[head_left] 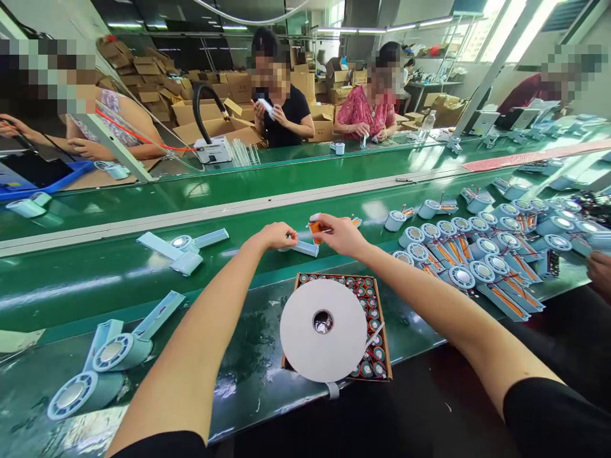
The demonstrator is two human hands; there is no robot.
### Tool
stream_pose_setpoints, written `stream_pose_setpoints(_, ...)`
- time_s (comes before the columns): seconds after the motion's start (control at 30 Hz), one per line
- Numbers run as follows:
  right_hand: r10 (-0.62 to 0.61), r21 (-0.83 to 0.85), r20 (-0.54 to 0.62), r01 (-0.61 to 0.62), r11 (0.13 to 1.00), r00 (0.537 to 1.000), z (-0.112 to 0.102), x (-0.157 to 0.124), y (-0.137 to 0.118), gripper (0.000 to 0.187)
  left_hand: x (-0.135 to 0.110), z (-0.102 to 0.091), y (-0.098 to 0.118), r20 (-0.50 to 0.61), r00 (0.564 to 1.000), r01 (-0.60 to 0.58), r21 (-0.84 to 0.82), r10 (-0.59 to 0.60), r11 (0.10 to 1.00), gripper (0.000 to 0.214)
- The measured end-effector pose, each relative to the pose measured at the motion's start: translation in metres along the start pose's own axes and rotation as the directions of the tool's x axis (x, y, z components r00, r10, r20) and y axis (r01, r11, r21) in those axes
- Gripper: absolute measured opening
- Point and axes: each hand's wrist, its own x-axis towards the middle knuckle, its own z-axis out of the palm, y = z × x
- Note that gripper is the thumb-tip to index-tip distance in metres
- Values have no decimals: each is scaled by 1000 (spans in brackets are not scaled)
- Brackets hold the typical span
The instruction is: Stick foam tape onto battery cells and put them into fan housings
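Observation:
My right hand pinches a small orange battery cell above the green conveyor belt. Just below it lies a light-blue plastic housing with its long handle part showing. Left of the cell, my left hand is closed over the housing's other end; a small dark bit shows at its fingertips, too small to name. Another light-blue housing with orange in it is partly hidden behind my right hand. Nearer me, a large white tape roll rests on a cardboard box packed with battery cells.
Many light-blue housings, several with orange cells, crowd the right. More housings lie at the left, others on the belt. A metal rail divides the belts. Co-workers sit opposite; someone's hand is at the right edge.

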Motion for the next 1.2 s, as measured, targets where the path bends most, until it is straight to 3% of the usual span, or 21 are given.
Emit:
stream_pose_setpoints(0.17, 4, -246, 194, 44, 968, 981, 26, 21, 13, 34, -5, 13, 4, -113, 992, 36, -98, -47, 995, 38)
stream_pose_setpoints(0.3, 47, -387, 330, 90, 918, 943, 29, 14, 14, 33, 4, 24, 9, -158, 985, 43, -143, -66, 989, 37)
stream_pose_setpoints(0.53, 169, -509, 459, 103, 855, 872, 36, 19, 3, 39, 15, 30, 17, -193, 977, 58, -189, -95, 980, 35)
stream_pose_setpoints(0.67, 206, -502, 489, 80, 861, 847, 39, 34, -12, 33, 14, 27, 24, -213, 968, 87, -218, -134, 972, 36)
stream_pose_setpoints(0.73, 208, -482, 455, 43, 875, 866, 26, 38, -18, 35, 10, 23, 28, -230, 957, 123, -239, -179, 963, 36)
stream_pose_setpoints(0.8, 187, -450, 361, -5, 893, 914, 2, 31, -21, 41, 0, 19, 32, -265, 939, 149, -266, -221, 953, 40)
stream_pose_setpoints(0.9, 162, -400, 159, -86, 912, 974, -46, -17, -21, 48, -36, 19, 42, -363, 908, 96, -300, -207, 949, 68)
stream_pose_setpoints(0.97, 158, -310, 25, -142, 940, 987, -72, -76, -20, 47, -78, 29, 53, -417, 905, -48, -300, -86, 953, 84)
stream_pose_setpoints(1.0, 150, -174, -63, -159, 972, 987, -81, -111, -20, 43, -103, 37, 59, -421, 907, -144, -286, 11, 947, 87)
stream_pose_setpoints(1.03, 157, -35, -147, -164, 986, 977, -87, -147, -22, 38, -129, 47, 65, -401, 900, -291, -265, 169, 919, 89)
stream_pose_setpoints(1.1, 223, 174, -162, -194, 965, 961, -90, -213, -29, 32, -176, 66, 79, -306, 868, -458, -194, 391, 867, 100)
stream_pose_setpoints(1.2, 338, 354, -166, -264, 897, 926, -83, -274, -47, 26, -219, 84, 94, -272, 867, -457, -99, 418, 884, 102)
